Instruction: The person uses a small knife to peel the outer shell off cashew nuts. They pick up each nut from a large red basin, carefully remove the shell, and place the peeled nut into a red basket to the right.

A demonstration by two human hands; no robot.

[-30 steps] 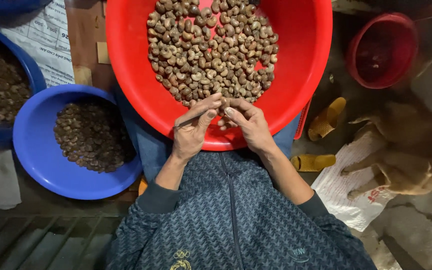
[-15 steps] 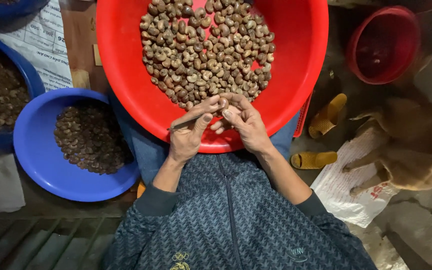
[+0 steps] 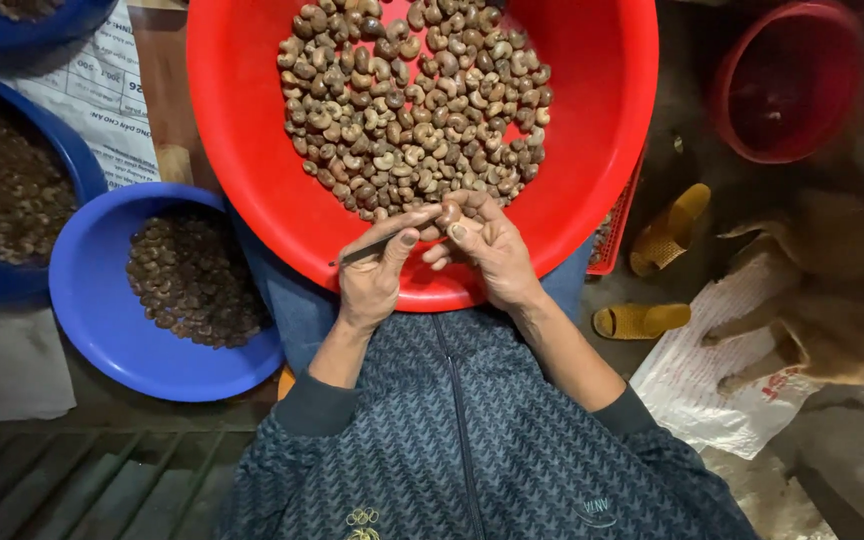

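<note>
Seen from the head camera, the left hand (image 3: 374,280) gripped a thin metal pick (image 3: 364,252) while the right hand (image 3: 492,255) pinched one cashew nut (image 3: 447,214) at its tip, steadied for working. Just beyond lay the red basin (image 3: 252,150) of nuts, a blue bowl (image 3: 92,310) left of them.

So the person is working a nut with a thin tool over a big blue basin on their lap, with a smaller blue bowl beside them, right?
Not quite: the big basin on the lap is red, not blue, as the head view shows. The rest holds: the left hand holds a thin tool, the right hand a nut, and the smaller bowl is blue.
</note>
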